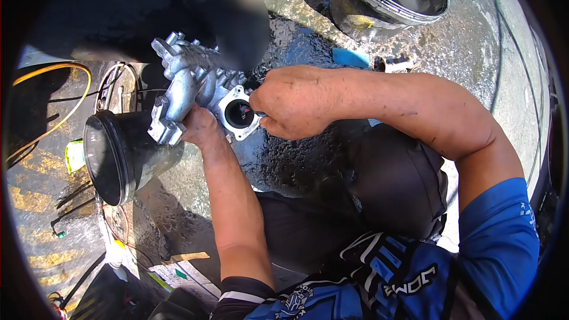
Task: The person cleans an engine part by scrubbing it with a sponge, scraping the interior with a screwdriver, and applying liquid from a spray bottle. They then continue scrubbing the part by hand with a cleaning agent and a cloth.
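Observation:
A silver cast-metal intake manifold (pixel 182 90) with several curved runners is held up tilted over the wet ground. My left hand (pixel 201 125) grips it from below, its fingers partly hidden behind the metal. The manifold's round, dark flange opening (pixel 239 114) faces me, and a small reddish spot shows inside. At the right edge of that flange is my right hand (pixel 293 102), closed with the fingers curled in. What it pinches, if anything, is hidden by the hand.
A black bucket (pixel 109 157) lies tipped at the left, near a yellow hose (pixel 90 86) and cables. At the top right stands another dark bucket (pixel 367 9). A blue piece (pixel 351 57) and a small metal part (pixel 396 63) lie on the ground. Papers (pixel 186 278) are at lower left.

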### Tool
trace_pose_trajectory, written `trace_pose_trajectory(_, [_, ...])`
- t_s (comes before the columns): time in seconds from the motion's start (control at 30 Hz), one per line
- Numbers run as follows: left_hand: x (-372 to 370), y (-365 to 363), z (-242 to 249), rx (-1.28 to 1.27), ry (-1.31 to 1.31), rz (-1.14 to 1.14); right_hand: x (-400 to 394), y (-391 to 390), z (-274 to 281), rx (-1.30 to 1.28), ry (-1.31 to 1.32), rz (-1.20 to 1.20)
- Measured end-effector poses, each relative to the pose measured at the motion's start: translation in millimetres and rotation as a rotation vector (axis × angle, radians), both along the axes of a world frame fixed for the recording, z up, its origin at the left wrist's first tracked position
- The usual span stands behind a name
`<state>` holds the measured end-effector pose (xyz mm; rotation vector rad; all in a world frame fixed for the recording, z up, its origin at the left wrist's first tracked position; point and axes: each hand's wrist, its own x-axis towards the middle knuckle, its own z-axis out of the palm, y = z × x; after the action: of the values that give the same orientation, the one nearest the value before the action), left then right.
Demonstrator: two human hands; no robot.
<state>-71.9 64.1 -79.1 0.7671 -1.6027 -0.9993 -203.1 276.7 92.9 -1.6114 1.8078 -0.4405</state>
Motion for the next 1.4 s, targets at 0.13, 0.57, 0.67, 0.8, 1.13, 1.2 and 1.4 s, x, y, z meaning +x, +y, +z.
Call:
trace_pose_trajectory(0.13, [5,-8,-9,-0.110,0.057,0.014,4,-2,-7,-0.035,-0.035,-0.018])
trace_pose_trajectory(0.57, [-6,7,17,-0.221,0.091,-0.034,-1,-4,0,-0.077,-0.019,-0.024])
trace_pose_trajectory(0.67, [-4,6,13,-0.244,0.028,-0.001,-3,3,27,-0.026,0.033,0.010])
trace_pose_trajectory(0.8, [2,-6,-2,-0.173,0.033,0.038,-20,25,81,0.000,0.170,-0.078])
trace_pose_trajectory(1.13, [7,-10,1,0.011,0.023,0.011,-60,121,141,-0.225,0.283,-0.233])
trace_pose_trajectory(1.2, [8,-12,0,0.032,0.024,0.026,-74,147,144,-0.265,0.220,-0.324])
trace_pose_trajectory(1.4, [8,-21,-4,-0.016,0.124,0.030,-102,211,53,-0.230,-0.096,-0.700])
